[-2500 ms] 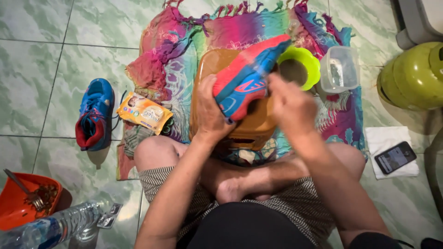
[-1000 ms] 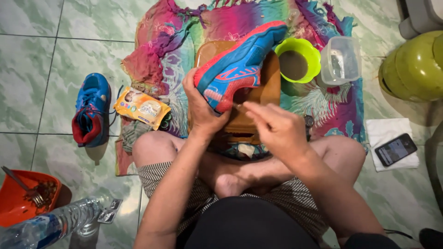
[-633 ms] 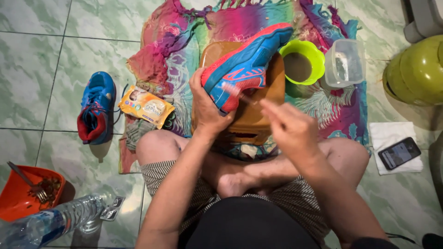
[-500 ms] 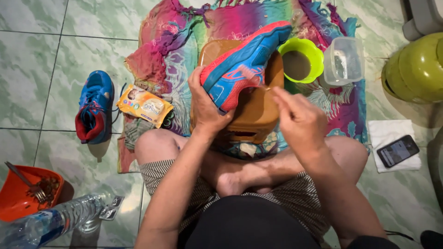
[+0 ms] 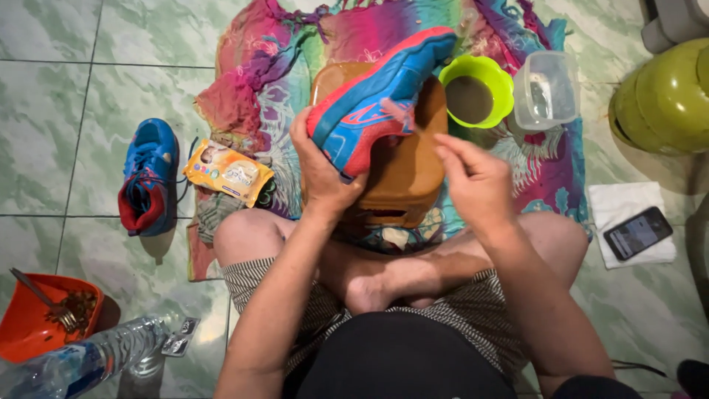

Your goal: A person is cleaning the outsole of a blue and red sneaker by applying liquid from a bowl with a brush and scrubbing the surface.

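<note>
Two hands work on one blue and red shoe (image 5: 377,103), held above a brown wooden block (image 5: 402,174) that sits on a multicoloured cloth (image 5: 251,89) spread on the tiled floor (image 5: 59,148). The left hand (image 5: 321,170) is wrapped around the heel end, fingers curled under the sole, keeping the shoe tilted with its toe pointing away. The right hand (image 5: 473,177) pinches something thin between thumb and fingertips; it is blurred, and looks like the handle of a small brush whose pale head (image 5: 399,114) meets the side of the shoe.

To do this well, the left hand should hold the heel firmly so the shoe does not twist, and the strokes should stay short and along the side panel. A green bowl (image 5: 476,92) of murky liquid and a clear plastic tub (image 5: 546,89) stand just beyond, within easy reach for dipping. The second shoe (image 5: 148,177) lies well apart on the tiles, beside a yellow packet (image 5: 227,171).
</note>
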